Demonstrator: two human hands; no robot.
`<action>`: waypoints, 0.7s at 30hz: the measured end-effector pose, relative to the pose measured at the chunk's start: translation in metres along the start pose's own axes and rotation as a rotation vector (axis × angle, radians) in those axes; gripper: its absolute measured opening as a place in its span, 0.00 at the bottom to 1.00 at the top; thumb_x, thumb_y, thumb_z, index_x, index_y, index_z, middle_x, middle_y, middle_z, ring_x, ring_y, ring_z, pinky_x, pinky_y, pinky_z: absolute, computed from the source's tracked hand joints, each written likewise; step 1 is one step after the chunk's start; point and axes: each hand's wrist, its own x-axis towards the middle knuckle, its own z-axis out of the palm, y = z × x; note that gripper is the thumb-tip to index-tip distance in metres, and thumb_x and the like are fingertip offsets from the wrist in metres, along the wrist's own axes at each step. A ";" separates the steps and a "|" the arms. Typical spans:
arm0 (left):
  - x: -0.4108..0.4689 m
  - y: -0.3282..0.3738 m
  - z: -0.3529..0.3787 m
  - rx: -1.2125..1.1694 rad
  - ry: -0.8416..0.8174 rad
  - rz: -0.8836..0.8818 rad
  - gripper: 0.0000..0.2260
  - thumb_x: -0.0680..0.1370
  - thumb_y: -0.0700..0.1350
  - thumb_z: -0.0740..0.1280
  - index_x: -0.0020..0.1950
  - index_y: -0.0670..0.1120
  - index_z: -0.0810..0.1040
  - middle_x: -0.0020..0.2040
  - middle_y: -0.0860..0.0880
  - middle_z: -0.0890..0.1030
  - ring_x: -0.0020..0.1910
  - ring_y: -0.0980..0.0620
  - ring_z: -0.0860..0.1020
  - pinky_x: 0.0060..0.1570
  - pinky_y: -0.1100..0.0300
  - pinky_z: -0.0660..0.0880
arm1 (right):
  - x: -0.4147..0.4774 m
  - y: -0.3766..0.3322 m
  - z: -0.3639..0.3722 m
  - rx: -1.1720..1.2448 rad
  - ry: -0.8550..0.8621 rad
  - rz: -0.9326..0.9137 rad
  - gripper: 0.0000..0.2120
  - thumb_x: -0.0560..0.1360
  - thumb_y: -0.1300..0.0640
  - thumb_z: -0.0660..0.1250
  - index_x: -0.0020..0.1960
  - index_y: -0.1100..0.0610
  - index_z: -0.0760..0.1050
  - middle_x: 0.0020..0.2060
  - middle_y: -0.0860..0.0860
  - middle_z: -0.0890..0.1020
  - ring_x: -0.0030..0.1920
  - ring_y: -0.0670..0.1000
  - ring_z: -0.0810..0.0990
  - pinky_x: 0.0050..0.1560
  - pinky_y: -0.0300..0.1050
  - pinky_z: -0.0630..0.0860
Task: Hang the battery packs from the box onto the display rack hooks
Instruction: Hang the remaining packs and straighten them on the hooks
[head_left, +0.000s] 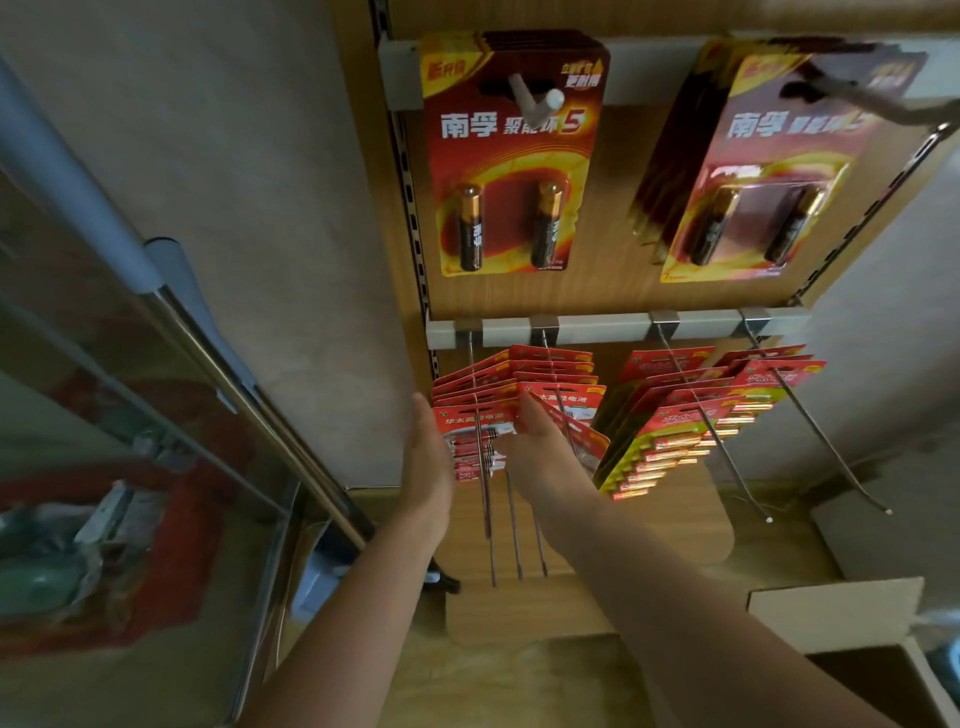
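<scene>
Several red battery packs (550, 371) hang in two stacks on the two left hooks of the lower rail (613, 330). My left hand (428, 457) lies flat, fingers straight, against the left edge of the left stack (467, 415). My right hand (540, 447) reaches up between the stacks, its thumb and fingers pinching the front battery pack (566, 410) on the second hook. That pack tilts forward on the wire. The open cardboard box (836, 608) sits low at the right; its contents are hidden.
To the right, a stack of red and yellow packs (670, 441) fills the third hook, and a fourth long hook (815, 436) carries packs only at its back. Two larger red packs (514, 156) (753, 171) hang above. A glass cabinet (104, 467) stands at my left.
</scene>
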 end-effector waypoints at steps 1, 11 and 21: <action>0.002 0.000 0.000 -0.012 -0.002 0.003 0.22 0.80 0.59 0.43 0.49 0.52 0.75 0.43 0.51 0.80 0.42 0.55 0.79 0.41 0.62 0.72 | 0.000 -0.001 0.000 0.009 0.001 0.005 0.28 0.80 0.64 0.55 0.75 0.46 0.52 0.69 0.48 0.68 0.70 0.52 0.66 0.61 0.46 0.66; 0.011 0.006 -0.001 -0.071 0.020 0.015 0.24 0.81 0.58 0.43 0.53 0.49 0.74 0.43 0.51 0.79 0.42 0.57 0.77 0.38 0.63 0.68 | 0.006 0.002 0.006 -0.084 -0.015 -0.069 0.29 0.78 0.65 0.56 0.75 0.47 0.54 0.70 0.48 0.68 0.69 0.50 0.66 0.65 0.49 0.68; -0.017 -0.016 -0.031 0.224 0.328 0.541 0.07 0.79 0.40 0.60 0.55 0.45 0.73 0.52 0.50 0.76 0.51 0.57 0.74 0.52 0.66 0.70 | -0.031 0.015 -0.049 -0.212 -0.021 -0.278 0.17 0.79 0.63 0.56 0.62 0.46 0.73 0.53 0.37 0.77 0.53 0.37 0.75 0.48 0.29 0.74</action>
